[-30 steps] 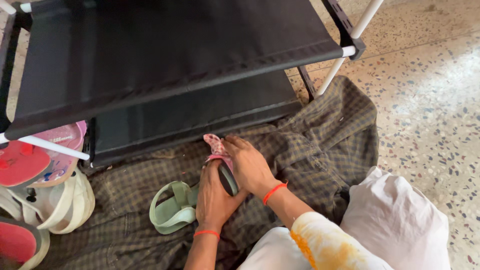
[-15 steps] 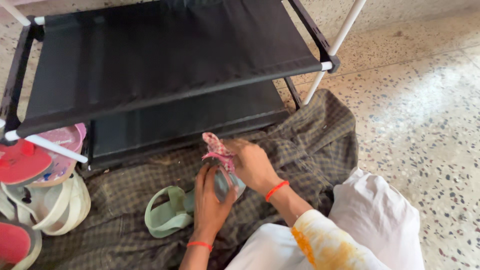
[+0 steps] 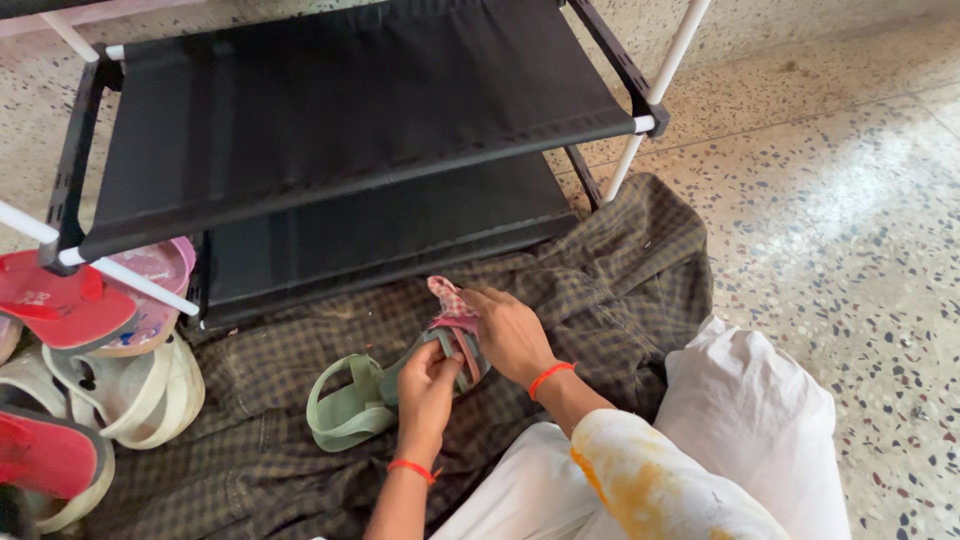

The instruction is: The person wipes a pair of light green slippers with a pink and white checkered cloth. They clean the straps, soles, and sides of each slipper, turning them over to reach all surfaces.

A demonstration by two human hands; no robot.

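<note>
The left hand (image 3: 428, 388) is closing its fingers around a green sandal (image 3: 447, 352), and the right hand (image 3: 512, 335) is pressing a pink checked rag (image 3: 452, 305) onto it — both grips are tight. The sandal is tilting, its long way running from the checked cloth's (image 3: 620, 270) near edge up toward the black rack (image 3: 350, 130). Another green sandal (image 3: 345, 405) is lying just left — open cloth is showing on the right.

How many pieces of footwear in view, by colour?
Green sandals: 1, on the checked cloth
Grey-green sandal with pink strap: 1, held by left hand and right hand
Red: 2
Pink: 1
White: 1
Total: 6
</note>
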